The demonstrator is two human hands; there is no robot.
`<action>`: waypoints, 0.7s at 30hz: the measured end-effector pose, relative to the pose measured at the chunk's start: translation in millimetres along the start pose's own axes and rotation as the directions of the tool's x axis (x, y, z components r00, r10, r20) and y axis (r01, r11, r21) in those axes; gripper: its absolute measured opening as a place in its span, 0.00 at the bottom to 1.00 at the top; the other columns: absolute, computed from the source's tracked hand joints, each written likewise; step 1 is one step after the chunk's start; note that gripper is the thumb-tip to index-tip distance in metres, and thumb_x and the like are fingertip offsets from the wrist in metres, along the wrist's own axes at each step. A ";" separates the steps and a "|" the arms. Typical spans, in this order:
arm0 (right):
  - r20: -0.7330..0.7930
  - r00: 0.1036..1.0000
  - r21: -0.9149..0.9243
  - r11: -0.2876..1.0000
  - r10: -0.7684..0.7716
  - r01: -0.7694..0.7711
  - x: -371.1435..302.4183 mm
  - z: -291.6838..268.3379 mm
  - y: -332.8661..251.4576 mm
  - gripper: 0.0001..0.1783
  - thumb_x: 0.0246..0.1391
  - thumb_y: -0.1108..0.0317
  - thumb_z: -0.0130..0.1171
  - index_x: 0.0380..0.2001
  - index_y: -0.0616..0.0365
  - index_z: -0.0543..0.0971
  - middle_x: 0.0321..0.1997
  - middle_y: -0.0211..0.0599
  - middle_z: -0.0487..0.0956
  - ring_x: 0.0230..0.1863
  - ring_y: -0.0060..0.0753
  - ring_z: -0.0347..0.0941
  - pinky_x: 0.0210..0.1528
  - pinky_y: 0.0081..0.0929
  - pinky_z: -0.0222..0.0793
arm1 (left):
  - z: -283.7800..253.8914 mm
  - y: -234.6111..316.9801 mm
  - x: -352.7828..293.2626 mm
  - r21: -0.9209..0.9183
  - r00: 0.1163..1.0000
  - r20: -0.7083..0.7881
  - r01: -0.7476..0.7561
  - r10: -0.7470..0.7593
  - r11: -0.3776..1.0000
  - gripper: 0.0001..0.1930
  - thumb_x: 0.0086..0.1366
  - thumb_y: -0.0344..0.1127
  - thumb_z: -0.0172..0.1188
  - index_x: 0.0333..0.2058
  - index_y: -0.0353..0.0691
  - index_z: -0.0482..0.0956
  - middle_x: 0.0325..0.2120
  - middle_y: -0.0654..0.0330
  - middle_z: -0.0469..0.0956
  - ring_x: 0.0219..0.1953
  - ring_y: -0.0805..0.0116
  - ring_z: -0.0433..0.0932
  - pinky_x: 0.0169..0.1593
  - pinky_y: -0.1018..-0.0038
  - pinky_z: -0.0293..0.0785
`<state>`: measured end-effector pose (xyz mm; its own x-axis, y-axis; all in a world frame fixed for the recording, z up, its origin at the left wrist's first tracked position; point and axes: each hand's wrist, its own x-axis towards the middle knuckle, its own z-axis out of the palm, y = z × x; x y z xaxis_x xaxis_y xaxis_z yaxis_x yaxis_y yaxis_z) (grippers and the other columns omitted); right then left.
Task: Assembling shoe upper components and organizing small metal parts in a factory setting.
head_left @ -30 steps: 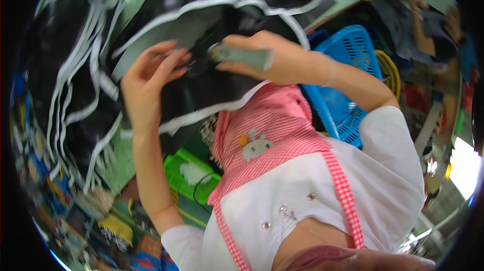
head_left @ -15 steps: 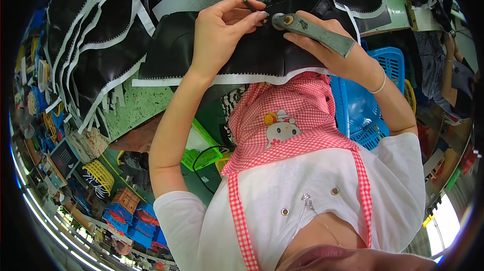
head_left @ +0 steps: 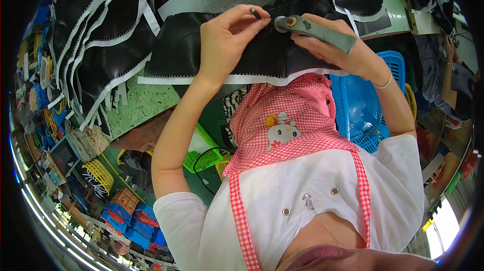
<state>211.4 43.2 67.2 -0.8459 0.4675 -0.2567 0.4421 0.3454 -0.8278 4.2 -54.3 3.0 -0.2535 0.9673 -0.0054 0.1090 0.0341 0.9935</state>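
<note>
My left hand (head_left: 229, 36) pinches a short dark rod (head_left: 256, 14) between thumb and fingers; its lower end is hidden. Close to its right, my right hand (head_left: 335, 46) grips a hammer (head_left: 322, 34) with a worn grey-green metal head, one round face and a wedge-shaped tail. The hammer's handle is mostly hidden beneath the head and fingers. Below both hands lies a black sheet piece (head_left: 176, 54), smooth like leather, with white zigzag-stitched edging along its near side. The round hammer face is beside my left fingertips, not visibly touching the rod.
More black pieces with white edging (head_left: 118, 23) pile up at the left and far side of the green worktable (head_left: 143, 102). A blue basket (head_left: 358, 104) stands at the right, a green one (head_left: 201, 155) below the table. Another person's arm (head_left: 448, 69) shows far right.
Both hands have shifted slightly right and nearer, the hammer with the right one. The rod's visible end now sits lower between my left fingers.
</note>
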 end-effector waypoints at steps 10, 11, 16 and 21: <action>-0.217 0.776 -0.364 0.787 -0.592 0.498 -3.4 4.7 -28.0 0.11 0.60 0.73 0.55 0.45 0.62 0.77 0.33 0.49 0.76 0.26 0.48 0.72 0.26 0.32 0.66 | 5.3 11.5 -10.3 0.583 0.901 0.090 -0.392 0.423 0.712 0.06 0.58 0.30 0.64 0.35 0.39 0.84 0.28 0.58 0.83 0.29 0.72 0.83 0.33 0.79 0.77; -0.212 0.791 -0.385 0.793 -0.574 0.473 -3.4 8.5 -26.4 0.11 0.59 0.72 0.56 0.44 0.62 0.77 0.30 0.50 0.75 0.23 0.49 0.70 0.24 0.32 0.65 | 3.4 6.7 -8.9 0.402 0.959 0.008 -0.262 0.283 0.877 0.06 0.59 0.30 0.63 0.36 0.38 0.84 0.29 0.58 0.84 0.30 0.75 0.83 0.34 0.79 0.77; -0.082 0.997 -0.346 0.938 -0.009 -0.020 -12.9 16.1 -1.1 0.15 0.56 0.72 0.58 0.47 0.63 0.79 0.56 0.47 0.74 0.39 0.46 0.70 0.42 0.32 0.68 | -13.9 3.7 8.6 -0.115 0.990 0.086 0.124 -0.115 0.986 0.09 0.64 0.32 0.60 0.39 0.33 0.83 0.30 0.61 0.83 0.34 0.77 0.81 0.40 0.82 0.77; -0.101 0.995 -0.336 0.942 -0.012 -0.022 -12.9 18.8 4.8 0.15 0.58 0.71 0.57 0.48 0.62 0.78 0.57 0.48 0.73 0.38 0.47 0.70 0.44 0.33 0.68 | -15.9 1.8 7.0 -0.088 0.993 0.099 0.075 -0.066 0.993 0.09 0.64 0.32 0.60 0.39 0.33 0.83 0.30 0.62 0.84 0.34 0.78 0.81 0.40 0.83 0.77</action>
<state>218.9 23.6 57.2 -0.8170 0.5427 -0.1950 0.5354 0.5883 -0.6061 -12.7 -51.4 6.6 -0.1639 0.9830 -0.0827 0.0046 0.0846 0.9964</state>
